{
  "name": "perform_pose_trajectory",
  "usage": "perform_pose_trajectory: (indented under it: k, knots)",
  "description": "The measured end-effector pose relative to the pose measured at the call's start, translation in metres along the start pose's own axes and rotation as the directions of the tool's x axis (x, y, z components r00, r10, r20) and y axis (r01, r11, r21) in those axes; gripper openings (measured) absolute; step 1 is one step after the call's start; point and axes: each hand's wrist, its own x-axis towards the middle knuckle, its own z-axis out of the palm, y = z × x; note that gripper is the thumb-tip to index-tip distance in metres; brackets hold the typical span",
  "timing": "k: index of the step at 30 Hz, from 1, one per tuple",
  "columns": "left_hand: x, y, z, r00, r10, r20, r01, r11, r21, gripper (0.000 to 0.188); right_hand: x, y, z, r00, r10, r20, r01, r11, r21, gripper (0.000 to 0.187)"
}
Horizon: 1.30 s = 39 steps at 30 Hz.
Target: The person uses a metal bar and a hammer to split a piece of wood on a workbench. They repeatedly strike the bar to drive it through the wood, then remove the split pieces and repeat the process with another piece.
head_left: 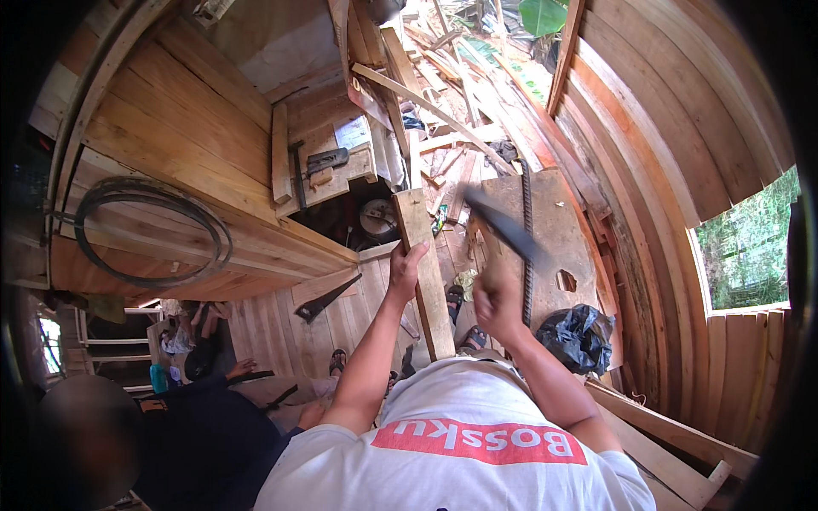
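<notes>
A squared wooden beam [433,294] runs away from my body at the middle of the view, its near end close to my shirt. My left hand [406,271] grips the beam's left side, thumb over its edge. To the right of the beam, my right hand [498,305] is closed round the handle of a hammer [511,232]. Motion smears the hammer's long dark head, which is raised apart from the beam; its exact shape cannot be made out.
A person [204,430] sits at the lower left. A handsaw [327,297] lies on the plank floor. A cable coil [85,230] hangs at the left wall. Right of me are a ribbed steel rod [527,204], a plywood board [558,247] and a black plastic bag [579,336]. Wood scraps [443,157] lie ahead.
</notes>
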Motion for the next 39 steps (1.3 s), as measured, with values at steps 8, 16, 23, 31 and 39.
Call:
perform_pose_trajectory:
  k: [8,16,23,31,39]
  knots:
    - [0.020,-0.025,-0.028,0.993,0.040,-0.108,-0.044,0.999,-0.030,0.028,0.008,-0.060,-0.003,0.993,-0.032,-0.117,0.026,0.998,-0.054,0.020]
    - [0.018,-0.010,-0.001,0.998,-0.059,-0.028,0.056,0.994,-0.096,0.026,0.018,0.019,-0.012,0.996,0.079,0.038,-0.046,0.840,-0.541,0.024]
    - [0.000,-0.014,-0.013,0.993,-0.114,-0.008,0.112,0.987,-0.115,0.046,0.018,-0.062,-0.010,0.952,-0.253,-0.172,0.236,0.965,-0.115,0.012]
    - [0.009,-0.019,-0.015,0.993,-0.115,-0.012,0.112,0.985,-0.132,0.047,0.023,-0.009,-0.007,0.983,0.161,0.084,-0.087,0.821,-0.564,0.026]
    - [0.015,-0.018,-0.024,0.990,-0.136,0.032,0.140,0.973,-0.185,0.043,0.026,-0.045,-0.007,0.975,-0.192,-0.108,0.180,0.978,-0.108,0.019]
